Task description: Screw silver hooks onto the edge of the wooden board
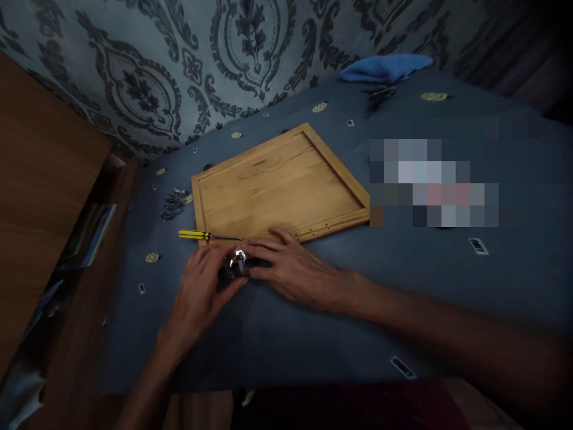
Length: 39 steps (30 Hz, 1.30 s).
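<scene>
My left hand (201, 278) is closed, its thumb and fingers pinching a small shiny metal hinge (240, 261) at the near edge of a wooden cabinet door (273, 194). From the other side, my right hand (295, 266) holds the same hinge between thumb and fingers, while another of its fingers rests over the door's edge. Part of the hinge is hidden by the fingers. The door lies flat, and small dark holes show along its near edge. A screwdriver (194, 235) with a yellow and black handle lies across the door's near left corner, just beyond my left hand.
Several small metal pieces (174, 203) lie left of the door on the dark blue patterned cloth (358, 334). A blue cloth (385, 67) sits at the back, by a dark object (380, 95). Wooden furniture (49, 197) borders the left side; the right is partly blurred out.
</scene>
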### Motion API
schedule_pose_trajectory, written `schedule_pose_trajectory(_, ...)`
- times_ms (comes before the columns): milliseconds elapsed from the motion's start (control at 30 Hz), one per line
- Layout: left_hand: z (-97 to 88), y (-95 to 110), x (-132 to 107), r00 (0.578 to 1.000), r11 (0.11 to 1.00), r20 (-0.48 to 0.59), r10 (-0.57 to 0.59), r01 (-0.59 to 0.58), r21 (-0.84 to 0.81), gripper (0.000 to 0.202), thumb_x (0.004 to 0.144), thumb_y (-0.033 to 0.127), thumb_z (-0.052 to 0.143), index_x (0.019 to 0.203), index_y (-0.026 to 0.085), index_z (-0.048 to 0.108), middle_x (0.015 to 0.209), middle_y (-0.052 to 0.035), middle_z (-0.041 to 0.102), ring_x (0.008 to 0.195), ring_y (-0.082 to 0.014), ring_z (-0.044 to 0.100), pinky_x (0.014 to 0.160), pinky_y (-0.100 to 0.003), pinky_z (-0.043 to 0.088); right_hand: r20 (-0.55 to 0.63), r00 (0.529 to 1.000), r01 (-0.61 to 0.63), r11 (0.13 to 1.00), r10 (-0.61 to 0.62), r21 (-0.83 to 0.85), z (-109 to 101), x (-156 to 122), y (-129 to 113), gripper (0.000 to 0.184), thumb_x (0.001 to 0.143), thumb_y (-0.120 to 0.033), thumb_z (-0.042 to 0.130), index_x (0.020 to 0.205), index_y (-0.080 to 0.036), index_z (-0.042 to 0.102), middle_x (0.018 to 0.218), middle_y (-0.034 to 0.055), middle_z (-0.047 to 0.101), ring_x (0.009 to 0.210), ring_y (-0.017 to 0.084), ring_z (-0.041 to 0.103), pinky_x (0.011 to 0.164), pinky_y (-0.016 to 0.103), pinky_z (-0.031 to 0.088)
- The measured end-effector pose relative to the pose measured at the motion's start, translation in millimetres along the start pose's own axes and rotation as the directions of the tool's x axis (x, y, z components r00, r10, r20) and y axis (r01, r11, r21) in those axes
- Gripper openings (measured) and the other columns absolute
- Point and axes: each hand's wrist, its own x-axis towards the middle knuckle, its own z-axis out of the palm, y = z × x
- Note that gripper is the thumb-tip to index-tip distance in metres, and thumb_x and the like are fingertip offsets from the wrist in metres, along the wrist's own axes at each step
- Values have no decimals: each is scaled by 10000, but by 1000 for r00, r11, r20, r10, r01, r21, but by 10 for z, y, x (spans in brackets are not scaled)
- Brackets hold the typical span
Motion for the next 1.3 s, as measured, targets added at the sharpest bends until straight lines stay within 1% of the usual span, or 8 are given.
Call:
schedule_pose_trajectory(367,34,14,14,1000,999,-2,-4,3,-36,434,938,208,713,1330,291,544,1206,-43,690,1163,-257,635,1005,-421,518,8,1000,1,1000,-1,-18,-3,2,-1,300,985,-111,596,1237,-223,715,1498,130,603,1437,296,500,1199,640,312)
schedule_pose_trajectory(533,26,-3,9,1000,998,18,-19,20,-67,400,954,260,695,1326,288,551,1201,-56,690,1169,-270,637,1009,-434,517,20,1000,-4,1000,5,-17,-15,5,-5,307,990,-125,593,1256,-223,710,1502,139,600,1436,302,499,1193,639,315)
schedule_pose_trajectory(700,50,-52,-2,999,998,20,-28,29,-61,456,941,274,725,1352,287,529,1267,-62,680,1215,-273,622,1029,-439,503,16,1000,1,1000,-1,-3,-21,6,-6,330,987,-103,582,1275,-215,697,1522,144,583,1445,299,493,1192,646,315)
schedule_pose_trajectory(900,73,-66,11,1000,999,-14,20,-21,-47,458,935,256,733,1349,280,537,1256,-44,691,1191,-259,630,1011,-411,501,0,1000,6,1000,-6,-1,-5,-1,10,333,989,-105,572,1269,-231,702,1502,136,603,1441,302,497,1187,645,319)
schedule_pose_trajectory(1000,59,-76,-15,998,998,-36,52,-51,22,443,953,280,720,1354,266,532,1247,-52,696,1171,-266,623,983,-409,513,1,1000,2,1000,-2,-5,13,-5,19,346,983,-101,584,1280,-233,701,1489,136,613,1438,302,504,1195,646,314)
schedule_pose_trajectory(1100,49,-106,-79,990,986,-55,131,-124,113,350,991,328,676,1312,257,556,1207,-56,717,1154,-274,617,962,-417,522,0,1000,3,1000,-3,-14,27,-8,21,366,977,-89,585,1294,-233,698,1499,134,607,1432,306,514,1199,661,307)
schedule_pose_trajectory(1200,59,-146,-166,979,970,-53,198,-188,157,284,1023,361,623,1274,240,567,1223,-67,730,1230,-286,593,1019,-447,509,-1,1000,7,1000,-7,-27,30,-9,19,367,993,-95,573,1307,-244,690,1522,123,593,1429,295,518,1200,658,313)
schedule_pose_trajectory(1300,84,-179,-241,974,956,-37,225,-213,202,323,1036,369,597,1322,228,551,1307,-90,717,1310,-302,563,1049,-476,502,-4,1000,8,999,-8,-39,30,-8,16,346,1006,-110,569,1303,-239,691,1528,127,588,1430,302,516,1193,661,322)
